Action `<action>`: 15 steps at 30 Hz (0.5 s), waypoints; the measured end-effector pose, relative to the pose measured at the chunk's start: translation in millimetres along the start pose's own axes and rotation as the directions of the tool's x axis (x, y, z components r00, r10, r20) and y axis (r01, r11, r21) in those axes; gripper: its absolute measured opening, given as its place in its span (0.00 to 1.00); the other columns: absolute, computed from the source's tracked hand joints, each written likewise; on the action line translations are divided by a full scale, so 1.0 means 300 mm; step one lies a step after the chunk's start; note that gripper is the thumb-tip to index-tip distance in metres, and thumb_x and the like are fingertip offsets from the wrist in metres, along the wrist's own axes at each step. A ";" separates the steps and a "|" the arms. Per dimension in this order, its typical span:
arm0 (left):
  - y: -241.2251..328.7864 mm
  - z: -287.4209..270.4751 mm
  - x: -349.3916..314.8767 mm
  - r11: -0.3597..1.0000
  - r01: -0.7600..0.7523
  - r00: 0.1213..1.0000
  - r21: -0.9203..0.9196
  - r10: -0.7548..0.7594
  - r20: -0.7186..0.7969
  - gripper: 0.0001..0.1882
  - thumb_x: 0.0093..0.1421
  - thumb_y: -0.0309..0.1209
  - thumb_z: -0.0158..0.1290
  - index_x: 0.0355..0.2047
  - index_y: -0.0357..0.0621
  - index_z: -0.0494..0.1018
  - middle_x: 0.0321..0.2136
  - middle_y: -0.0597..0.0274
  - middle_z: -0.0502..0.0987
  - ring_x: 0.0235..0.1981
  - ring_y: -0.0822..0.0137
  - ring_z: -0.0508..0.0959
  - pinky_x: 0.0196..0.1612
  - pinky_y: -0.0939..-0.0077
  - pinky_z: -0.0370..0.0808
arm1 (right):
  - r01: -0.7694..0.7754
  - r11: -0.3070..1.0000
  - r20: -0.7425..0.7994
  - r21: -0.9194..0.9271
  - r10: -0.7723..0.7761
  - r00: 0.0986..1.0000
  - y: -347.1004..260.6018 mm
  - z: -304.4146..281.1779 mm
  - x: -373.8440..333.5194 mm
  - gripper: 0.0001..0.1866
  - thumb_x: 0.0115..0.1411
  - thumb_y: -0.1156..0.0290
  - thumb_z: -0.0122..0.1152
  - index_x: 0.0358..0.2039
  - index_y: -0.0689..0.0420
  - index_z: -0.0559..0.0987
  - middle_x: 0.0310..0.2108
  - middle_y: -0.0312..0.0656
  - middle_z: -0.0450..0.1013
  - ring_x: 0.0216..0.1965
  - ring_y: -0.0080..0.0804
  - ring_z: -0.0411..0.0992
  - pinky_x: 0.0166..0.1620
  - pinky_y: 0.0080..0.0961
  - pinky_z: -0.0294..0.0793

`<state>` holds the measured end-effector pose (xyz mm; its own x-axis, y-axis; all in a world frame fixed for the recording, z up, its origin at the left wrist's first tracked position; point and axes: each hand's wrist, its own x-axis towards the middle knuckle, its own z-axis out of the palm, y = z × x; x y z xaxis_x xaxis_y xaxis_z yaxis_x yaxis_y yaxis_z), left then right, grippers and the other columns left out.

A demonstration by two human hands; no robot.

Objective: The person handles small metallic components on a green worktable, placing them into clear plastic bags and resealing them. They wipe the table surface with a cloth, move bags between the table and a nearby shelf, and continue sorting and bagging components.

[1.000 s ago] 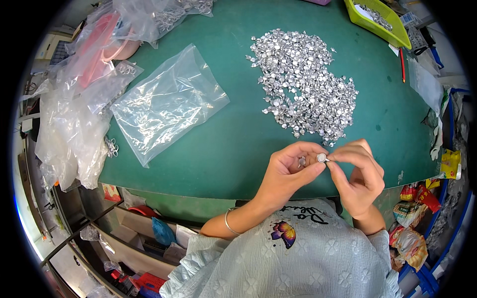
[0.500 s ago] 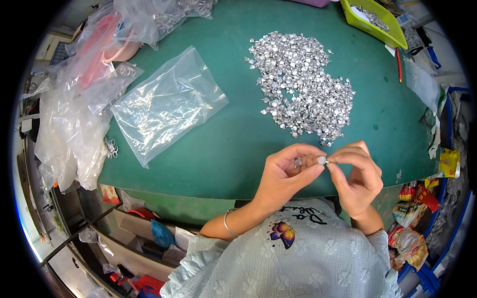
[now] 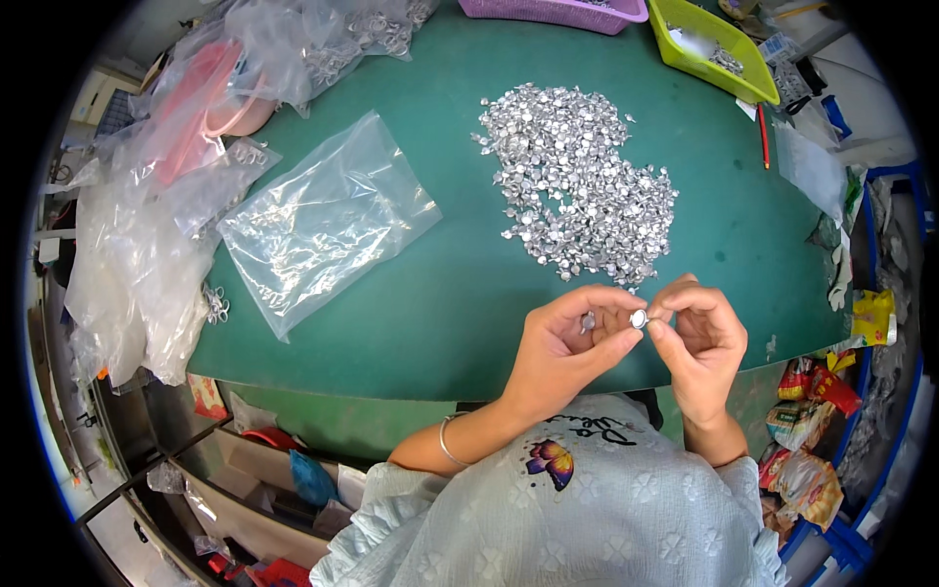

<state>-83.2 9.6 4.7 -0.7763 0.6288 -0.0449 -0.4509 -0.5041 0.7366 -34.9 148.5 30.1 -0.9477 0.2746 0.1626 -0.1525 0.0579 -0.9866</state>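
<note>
Near the table's front edge, my left hand (image 3: 567, 342) and my right hand (image 3: 699, 333) meet at a small round silver metal piece (image 3: 639, 319). My left thumb and fingers pinch one side of it, while the right thumb and forefinger grip its other edge. A second silver metal piece (image 3: 588, 321) rests in the curl of my left fingers. Just beyond the hands lies a broad pile of similar small metal pieces (image 3: 587, 186), several of them with little tabs sticking out. The pieces' finer details are too small to make out.
A flat clear plastic bag (image 3: 328, 225) lies on the green table (image 3: 430, 323), left of the pile. More plastic bags (image 3: 147, 264) and a pink container (image 3: 245, 112) crowd the left side. Purple (image 3: 558, 14) and lime-green baskets (image 3: 714, 59) stand at the back, near a red pen (image 3: 763, 137).
The piece between my fingers has turned slightly, so its round face shows brighter. My view has shifted, bringing more of the purple basket into sight. Both hands keep their grip.
</note>
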 end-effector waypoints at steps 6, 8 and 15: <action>0.005 0.027 0.009 0.999 -0.039 0.999 -0.005 0.040 0.036 0.12 0.53 0.16 0.50 0.40 0.35 0.69 0.29 0.69 0.67 0.33 0.81 0.66 0.35 0.88 0.65 | 0.027 1.000 -0.006 -0.013 -0.027 1.000 -0.033 -0.013 -0.001 0.11 0.47 0.88 0.56 0.33 0.64 0.71 0.28 0.40 0.71 0.30 0.23 0.64 0.36 0.19 0.63; 0.004 0.033 0.010 0.999 -0.041 0.998 -0.011 0.042 0.049 0.12 0.53 0.16 0.50 0.40 0.35 0.69 0.29 0.69 0.67 0.33 0.82 0.66 0.35 0.88 0.65 | 0.038 0.999 -0.005 -0.016 -0.038 0.999 -0.039 -0.019 -0.004 0.11 0.48 0.88 0.55 0.33 0.64 0.71 0.28 0.40 0.71 0.30 0.23 0.64 0.36 0.19 0.63; 0.013 0.051 0.019 1.000 -0.026 0.998 0.005 0.026 0.052 0.13 0.53 0.16 0.50 0.41 0.36 0.69 0.29 0.69 0.68 0.32 0.82 0.67 0.34 0.88 0.65 | 0.119 0.990 -0.018 -0.082 -0.121 0.993 -0.051 -0.024 0.000 0.10 0.48 0.87 0.56 0.32 0.64 0.71 0.29 0.40 0.71 0.31 0.24 0.64 0.36 0.19 0.63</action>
<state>-82.5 20.3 17.7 -0.7639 0.6453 0.0093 -0.4281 -0.5176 0.7408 -30.4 154.6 45.3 -0.9173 0.2825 0.2806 -0.2405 0.1686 -0.9559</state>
